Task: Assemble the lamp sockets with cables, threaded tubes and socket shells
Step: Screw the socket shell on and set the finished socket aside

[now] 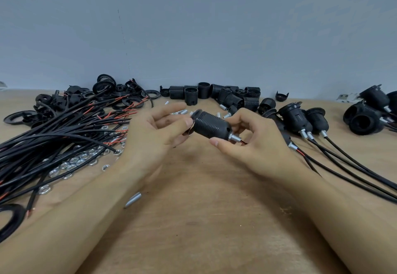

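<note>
Both hands hold one black ribbed socket shell (209, 126) in the air above the middle of the surface (204, 220), tilted so that its open mouth faces the left hand and its narrow end faces the right. The left hand (154, 132) grips the mouth end, thumb and fingers curled against the rim; something small and reddish shows at the thumb tip, too hidden to name. The right hand (251, 145) pinches at the narrow end, where a short threaded tube (234, 138) with a nut sticks out and a bit of red and black wire (243, 142) emerges from it.

By my judgement the step in hand is feeding the cable through the tube and seating the shell, so this unit is nearly closed up. The next move calls for drawing the wire clear through the tube while the left hand steadies the shell, then tightening shell or nut without twisting the leads.

Supplies lie around: a bundle of loose cables (64, 136) along the left edge with nuts (73, 162) scattered beside it, spare shells (214, 95) at the far edge, one loose tube (133, 199) near the left forearm, and finished sockets (300, 119) with their cables trailing toward the right edge.
</note>
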Demonstrator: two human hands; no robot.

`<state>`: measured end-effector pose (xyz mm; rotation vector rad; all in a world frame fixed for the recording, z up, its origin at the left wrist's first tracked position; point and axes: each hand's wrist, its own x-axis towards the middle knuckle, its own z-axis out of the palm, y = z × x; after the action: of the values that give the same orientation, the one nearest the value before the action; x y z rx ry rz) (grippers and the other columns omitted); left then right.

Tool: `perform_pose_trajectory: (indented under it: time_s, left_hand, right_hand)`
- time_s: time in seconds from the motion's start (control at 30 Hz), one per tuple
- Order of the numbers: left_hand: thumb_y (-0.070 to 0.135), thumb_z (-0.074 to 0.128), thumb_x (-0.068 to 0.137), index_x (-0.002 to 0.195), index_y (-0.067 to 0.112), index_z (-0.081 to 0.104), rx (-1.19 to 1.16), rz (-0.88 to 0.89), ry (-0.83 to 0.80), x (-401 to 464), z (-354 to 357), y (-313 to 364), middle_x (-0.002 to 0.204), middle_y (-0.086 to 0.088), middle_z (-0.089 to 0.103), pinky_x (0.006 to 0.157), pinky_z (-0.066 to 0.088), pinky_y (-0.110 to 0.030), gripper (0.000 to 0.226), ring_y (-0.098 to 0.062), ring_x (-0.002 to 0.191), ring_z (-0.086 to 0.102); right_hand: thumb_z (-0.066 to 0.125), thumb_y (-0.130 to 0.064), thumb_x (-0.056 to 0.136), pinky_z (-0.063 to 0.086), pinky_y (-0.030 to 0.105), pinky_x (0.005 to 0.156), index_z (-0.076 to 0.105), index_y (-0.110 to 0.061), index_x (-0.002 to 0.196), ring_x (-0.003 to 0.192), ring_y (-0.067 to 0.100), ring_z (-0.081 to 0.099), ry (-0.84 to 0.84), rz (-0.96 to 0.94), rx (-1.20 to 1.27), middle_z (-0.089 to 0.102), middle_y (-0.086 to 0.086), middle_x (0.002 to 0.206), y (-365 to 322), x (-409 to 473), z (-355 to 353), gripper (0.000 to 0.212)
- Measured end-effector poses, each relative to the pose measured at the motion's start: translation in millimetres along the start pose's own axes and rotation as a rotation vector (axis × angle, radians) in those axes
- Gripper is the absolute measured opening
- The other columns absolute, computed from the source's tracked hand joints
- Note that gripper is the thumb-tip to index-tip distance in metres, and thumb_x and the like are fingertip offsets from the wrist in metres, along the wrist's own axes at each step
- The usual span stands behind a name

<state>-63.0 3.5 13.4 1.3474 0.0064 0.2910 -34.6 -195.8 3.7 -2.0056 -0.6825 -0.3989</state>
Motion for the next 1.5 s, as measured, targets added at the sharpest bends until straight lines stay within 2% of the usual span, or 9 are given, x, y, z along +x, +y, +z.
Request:
perform_pose_trajectory:
  time_s: [0.3, 0.43, 0.57, 0.77, 0.97, 1.1, 1.27, 1.43, 1.5]
  left_hand:
    - [0.015, 0.064, 0.078, 0.106, -0.008, 0.067, -0.141, -0.111, -0.254, 2.4, -7.7, -1.1, 0.12, -0.026, 0.066, 0.094, 0.056, -0.038, 0.037, -0.036, 0.121, 0.06]
    - [0.023, 0.071, 0.07, 0.097, 0.002, 0.069, 0.017, -0.039, -0.268, 2.1, -11.1, -1.0, 0.103, -0.021, 0.073, 0.097, 0.055, -0.042, 0.034, -0.027, 0.099, 0.07]
    - [0.032, 0.07, 0.072, 0.128, 0.017, 0.062, 0.12, 0.018, -0.307, 1.1, -12.6, -1.0, 0.105, -0.018, 0.074, 0.089, 0.058, -0.039, 0.059, -0.032, 0.096, 0.073]
    - [0.012, 0.075, 0.076, 0.127, 0.015, 0.063, 0.174, 0.121, -0.449, 3.2, -21.0, 3.7, 0.122, -0.011, 0.069, 0.1, 0.051, -0.048, 0.052, -0.028, 0.116, 0.064]
    - [-0.003, 0.074, 0.073, 0.128, 0.004, 0.055, 0.181, 0.245, -0.513, 1.3, -19.9, 4.2, 0.134, -0.01, 0.062, 0.112, 0.042, -0.043, 0.059, -0.024, 0.131, 0.054]
    - [0.018, 0.067, 0.074, 0.13, -0.001, 0.051, 0.032, 0.233, -0.499, -2.3, -15.5, 9.4, 0.135, -0.014, 0.062, 0.112, 0.041, -0.046, 0.061, -0.028, 0.131, 0.054]
    - [0.012, 0.058, 0.076, 0.124, -0.003, 0.054, -0.111, 0.185, -0.458, -1.0, -16.5, 13.2, 0.121, -0.021, 0.068, 0.106, 0.046, -0.044, 0.05, -0.035, 0.123, 0.059]
    - [0.015, 0.051, 0.085, 0.087, 0.005, 0.069, -0.077, 0.313, -0.188, 3.6, -16.6, 11.1, 0.063, -0.013, 0.07, 0.083, 0.056, -0.032, 0.02, -0.034, 0.086, 0.072]
    - [0.023, 0.06, 0.083, 0.091, 0.013, 0.071, 0.037, 0.353, -0.161, 5.5, -16.8, 8.8, 0.078, -0.007, 0.075, 0.083, 0.052, -0.031, 0.017, -0.023, 0.091, 0.072]
  right_hand:
    - [0.083, -0.029, 0.077, 0.036, 0.009, 0.056, 0.063, -0.014, 0.093, 0.062, 0.002, 0.053, -0.037, -0.112, -0.015, 0.062, -0.001, 0.083, -1.2, 0.9, -6.2, 0.03]
    - [0.083, -0.021, 0.078, 0.043, 0.018, 0.059, 0.065, -0.007, 0.097, 0.072, 0.011, 0.055, -0.048, -0.287, -0.231, 0.062, 0.001, 0.085, 1.9, 3.5, -10.1, 0.03]
    - [0.078, -0.022, 0.079, 0.05, 0.029, 0.059, 0.066, -0.004, 0.103, 0.076, 0.018, 0.055, -0.022, -0.458, -0.378, 0.059, -0.001, 0.089, 3.3, 6.5, -9.9, 0.032]
    - [0.076, -0.044, 0.08, 0.057, 0.029, 0.062, 0.069, -0.032, 0.1, 0.073, 0.012, 0.062, -0.116, -0.119, -0.021, 0.062, -0.009, 0.085, 4.4, 1.2, -12.7, 0.025]
    - [0.076, -0.037, 0.078, 0.056, 0.027, 0.052, 0.073, -0.019, 0.097, 0.08, 0.029, 0.063, -0.128, 0.034, 0.229, 0.064, 0.011, 0.089, -2.0, 2.9, -8.9, 0.026]
    - [0.077, -0.03, 0.08, 0.056, 0.028, 0.052, 0.073, -0.015, 0.096, 0.084, 0.033, 0.061, -0.128, 0.06, 0.252, 0.062, 0.018, 0.092, -1.7, 2.7, -10.0, 0.022]
    - [0.078, -0.026, 0.081, 0.057, 0.029, 0.052, 0.073, -0.014, 0.096, 0.083, 0.034, 0.06, -0.123, 0.09, 0.236, 0.061, 0.02, 0.093, -1.6, 1.8, -9.3, 0.02]
    - [0.078, -0.023, 0.081, 0.056, 0.028, 0.052, 0.073, -0.015, 0.094, 0.082, 0.03, 0.058, -0.11, 0.094, 0.254, 0.058, 0.023, 0.093, -1.9, 2.8, -9.1, 0.016]
    - [0.079, -0.024, 0.08, 0.056, 0.028, 0.052, 0.073, -0.016, 0.094, 0.085, 0.031, 0.059, -0.122, 0.106, 0.252, 0.06, 0.021, 0.093, -1.8, 3.0, -8.6, 0.017]
